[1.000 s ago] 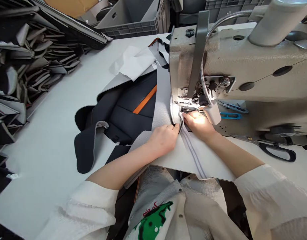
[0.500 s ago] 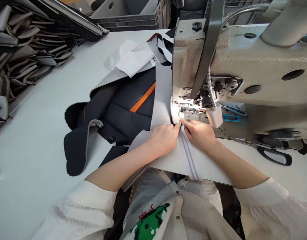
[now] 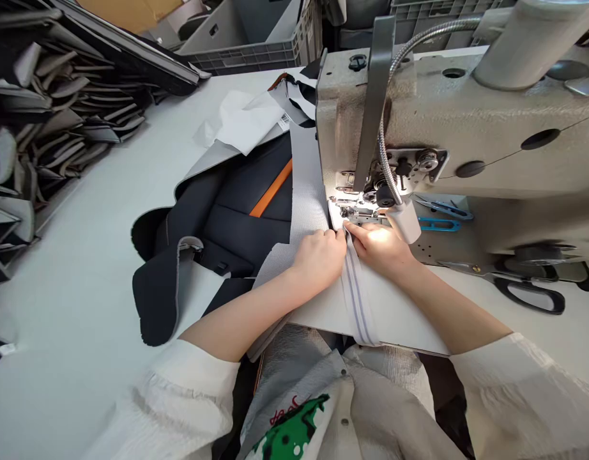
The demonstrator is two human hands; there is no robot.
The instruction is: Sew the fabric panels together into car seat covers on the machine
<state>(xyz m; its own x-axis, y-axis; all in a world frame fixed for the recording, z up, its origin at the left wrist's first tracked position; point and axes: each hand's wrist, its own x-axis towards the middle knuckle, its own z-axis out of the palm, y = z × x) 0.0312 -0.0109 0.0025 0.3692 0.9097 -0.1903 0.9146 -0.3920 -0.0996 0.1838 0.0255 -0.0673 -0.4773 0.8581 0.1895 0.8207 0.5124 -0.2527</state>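
A black padded fabric piece [image 3: 227, 236] with an orange stripe lies left of the sewing machine [image 3: 443, 108], its light grey edge [image 3: 306, 172] running up to the lit presser foot [image 3: 345, 211]. My left hand [image 3: 318, 259] is closed on that grey edge just in front of the foot, fingertips bent down. From the same spot a white strip [image 3: 356, 294] with two blue-grey lines hangs over the table's front edge. My right hand [image 3: 383, 249] pinches the top of the strip, its index finger pointing at the foot. The thumb is partly hidden.
Scissors [image 3: 529, 297] with black handles and blue thread snips [image 3: 441, 223] lie right of the needle area. A lamp head [image 3: 404, 220] hangs close above my right hand. Stacked dark fabric pieces [image 3: 78, 108] stand at left; a grey crate [image 3: 251, 54] sits behind the table [image 3: 84, 268].
My right hand has shifted back slightly from the foot, its index finger straightening out. The white strip now hangs straighter down. My left hand keeps its hold; the camera view has swayed.
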